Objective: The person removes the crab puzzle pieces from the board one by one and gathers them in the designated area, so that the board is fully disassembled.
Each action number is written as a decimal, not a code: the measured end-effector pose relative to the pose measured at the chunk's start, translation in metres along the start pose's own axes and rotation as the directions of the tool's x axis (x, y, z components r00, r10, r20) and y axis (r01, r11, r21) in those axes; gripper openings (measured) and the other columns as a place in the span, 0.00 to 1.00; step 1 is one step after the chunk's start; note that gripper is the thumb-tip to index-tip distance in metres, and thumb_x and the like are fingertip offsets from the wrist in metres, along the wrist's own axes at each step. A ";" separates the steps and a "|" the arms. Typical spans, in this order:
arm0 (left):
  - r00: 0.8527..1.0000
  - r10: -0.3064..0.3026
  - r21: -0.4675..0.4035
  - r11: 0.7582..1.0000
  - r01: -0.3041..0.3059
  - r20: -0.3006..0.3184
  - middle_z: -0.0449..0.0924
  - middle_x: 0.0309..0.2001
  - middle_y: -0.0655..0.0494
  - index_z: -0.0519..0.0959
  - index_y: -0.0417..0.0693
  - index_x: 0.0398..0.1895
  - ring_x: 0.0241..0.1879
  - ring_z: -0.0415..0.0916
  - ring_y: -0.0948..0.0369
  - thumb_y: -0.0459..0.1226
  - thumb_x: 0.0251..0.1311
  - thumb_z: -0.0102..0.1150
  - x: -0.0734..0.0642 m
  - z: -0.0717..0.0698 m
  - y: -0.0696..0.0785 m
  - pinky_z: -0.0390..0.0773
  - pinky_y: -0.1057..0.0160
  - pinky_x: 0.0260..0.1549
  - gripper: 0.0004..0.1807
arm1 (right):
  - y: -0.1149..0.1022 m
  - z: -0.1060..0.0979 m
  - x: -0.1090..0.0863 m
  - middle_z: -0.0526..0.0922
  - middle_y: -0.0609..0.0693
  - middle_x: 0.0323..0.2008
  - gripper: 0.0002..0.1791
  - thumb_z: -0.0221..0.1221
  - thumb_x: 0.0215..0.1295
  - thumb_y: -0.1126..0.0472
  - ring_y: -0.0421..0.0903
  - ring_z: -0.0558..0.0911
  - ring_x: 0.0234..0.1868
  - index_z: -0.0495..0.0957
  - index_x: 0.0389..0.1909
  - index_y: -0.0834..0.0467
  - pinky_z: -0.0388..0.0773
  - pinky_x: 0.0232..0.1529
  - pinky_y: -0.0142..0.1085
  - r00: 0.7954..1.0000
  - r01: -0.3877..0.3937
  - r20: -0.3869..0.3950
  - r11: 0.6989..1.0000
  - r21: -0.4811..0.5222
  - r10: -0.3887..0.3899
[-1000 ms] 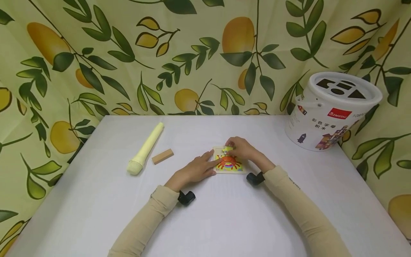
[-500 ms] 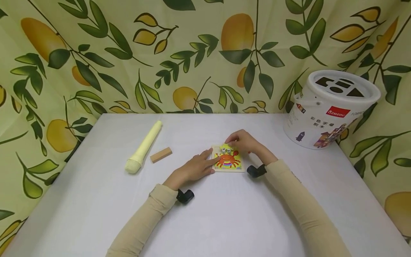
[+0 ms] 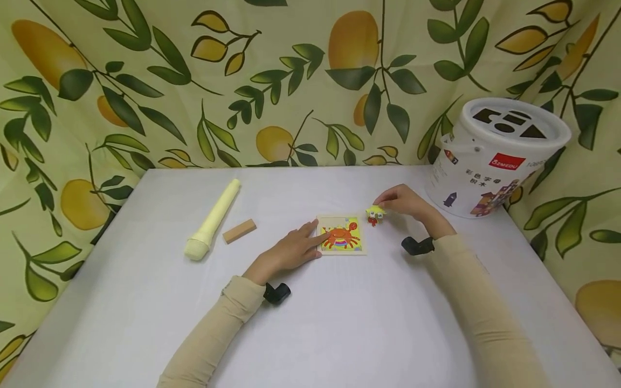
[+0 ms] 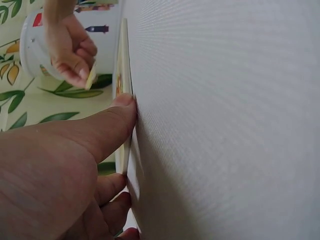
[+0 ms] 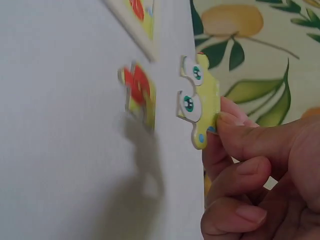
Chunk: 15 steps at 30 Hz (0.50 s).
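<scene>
A square wooden crab puzzle (image 3: 342,245) lies on the table, with bare wood showing at its upper left. My left hand (image 3: 293,248) rests at its left edge, fingers spread, the index fingertip over the crab. In the left wrist view the thumb (image 4: 112,122) presses the board's edge. Right of the board, my right hand (image 3: 405,202) pinches a yellow puzzle piece (image 5: 205,95) with two printed eyes between thumb and fingers, held above the table. Under it a red and yellow puzzle piece (image 5: 140,95) lies on the table.
A yellow microphone-shaped object (image 3: 213,218) and a small wooden block (image 3: 240,231) lie left of the left hand. A white lidded bucket (image 3: 495,161) with shape cut-outs stands at the back right. A fruit-patterned curtain (image 3: 291,81) hangs behind the table.
My right hand has drawn the yellow eyed piece off the puzzle's top and carried it right, over the red piece. The left hand keeps its place on the board.
</scene>
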State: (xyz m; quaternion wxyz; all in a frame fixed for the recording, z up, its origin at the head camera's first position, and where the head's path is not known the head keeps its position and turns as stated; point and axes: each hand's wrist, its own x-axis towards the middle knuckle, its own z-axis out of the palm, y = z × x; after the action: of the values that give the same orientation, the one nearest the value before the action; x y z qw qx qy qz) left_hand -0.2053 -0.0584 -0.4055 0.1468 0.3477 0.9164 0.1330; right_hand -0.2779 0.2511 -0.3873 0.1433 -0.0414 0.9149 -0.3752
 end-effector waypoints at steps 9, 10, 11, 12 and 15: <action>1.000 -0.025 -0.021 0.999 0.025 0.001 0.42 0.73 0.47 0.57 0.61 0.69 0.72 0.43 0.51 0.48 0.65 0.48 0.000 -0.001 -0.001 0.52 0.48 0.66 0.30 | 0.021 -0.014 -0.009 0.77 0.63 0.50 0.14 0.53 0.64 0.64 0.53 0.71 0.48 0.78 0.47 0.66 0.69 0.52 0.46 0.997 -0.073 0.021 0.997 -0.016 0.074; 1.000 -0.025 -0.021 0.999 0.025 0.002 0.42 0.73 0.47 0.57 0.61 0.69 0.72 0.43 0.51 0.48 0.65 0.48 0.000 -0.001 -0.001 0.53 0.48 0.66 0.30 | 0.023 -0.014 -0.009 0.78 0.64 0.49 0.14 0.53 0.64 0.65 0.53 0.71 0.48 0.78 0.47 0.66 0.69 0.51 0.46 0.997 -0.071 0.021 0.997 -0.021 0.072; 1.000 -0.024 -0.021 0.999 0.024 0.003 0.42 0.73 0.47 0.57 0.61 0.69 0.72 0.43 0.51 0.48 0.65 0.48 0.000 -0.001 0.000 0.53 0.48 0.66 0.30 | 0.025 -0.013 -0.010 0.78 0.64 0.49 0.14 0.53 0.64 0.65 0.53 0.71 0.48 0.78 0.47 0.67 0.69 0.51 0.45 0.997 -0.074 0.019 0.997 -0.023 0.074; 1.000 -0.023 -0.021 1.000 0.023 0.004 0.42 0.73 0.47 0.57 0.61 0.69 0.72 0.43 0.51 0.48 0.65 0.48 0.000 -0.001 0.000 0.53 0.48 0.66 0.30 | 0.026 -0.012 -0.010 0.78 0.64 0.49 0.14 0.53 0.63 0.66 0.53 0.71 0.47 0.78 0.47 0.67 0.69 0.50 0.44 0.997 -0.076 0.016 0.997 -0.028 0.077; 1.000 -0.015 -0.018 1.000 0.015 0.000 0.43 0.73 0.46 0.57 0.60 0.69 0.72 0.44 0.50 0.48 0.65 0.48 0.001 -0.001 0.001 0.53 0.47 0.66 0.29 | 0.029 -0.010 -0.011 0.78 0.64 0.48 0.13 0.52 0.63 0.67 0.53 0.72 0.46 0.78 0.46 0.68 0.70 0.49 0.43 0.997 -0.082 0.002 0.996 -0.043 0.082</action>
State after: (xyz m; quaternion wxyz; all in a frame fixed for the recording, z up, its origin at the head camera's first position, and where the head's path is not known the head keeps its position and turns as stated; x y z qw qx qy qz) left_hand -0.2064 -0.0572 -0.4045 0.1508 0.3396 0.9177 0.1403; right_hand -0.2695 0.2809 -0.3982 0.1594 -0.0076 0.9234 -0.3490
